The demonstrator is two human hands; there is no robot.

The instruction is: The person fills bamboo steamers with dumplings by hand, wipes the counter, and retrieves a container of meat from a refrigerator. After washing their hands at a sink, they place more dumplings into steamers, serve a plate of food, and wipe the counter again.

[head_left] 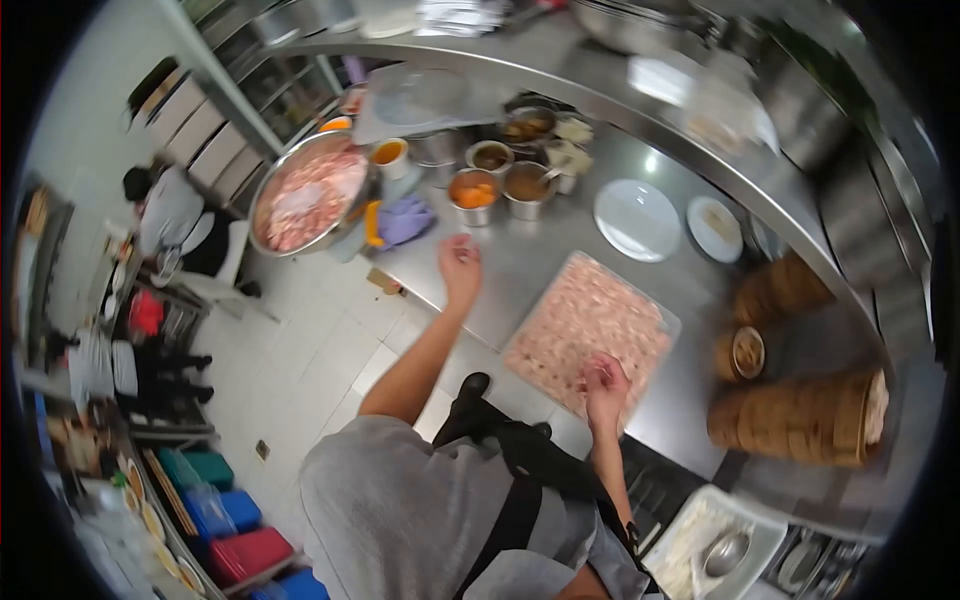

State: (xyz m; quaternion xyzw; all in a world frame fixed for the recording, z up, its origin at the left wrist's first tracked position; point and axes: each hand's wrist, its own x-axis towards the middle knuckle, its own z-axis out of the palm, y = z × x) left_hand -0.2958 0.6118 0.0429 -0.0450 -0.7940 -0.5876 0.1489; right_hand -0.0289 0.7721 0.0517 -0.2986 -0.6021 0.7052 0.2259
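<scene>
The right hand (605, 385) is held with fingers bunched at the near edge of the tray (640, 293) of pink pieces (585, 325) (whether one is gripped cannot be told), while the left hand (460, 262), its grip equally unclear, is raised beyond the tray's far corner, where the small bowls (473, 190) could be upset by a careless sweep.

floor (310, 350): white tiles; wall (85, 120): pale; counter (530, 255): stainless steel, curved; shelf (660, 80): steel, bright glare
</scene>
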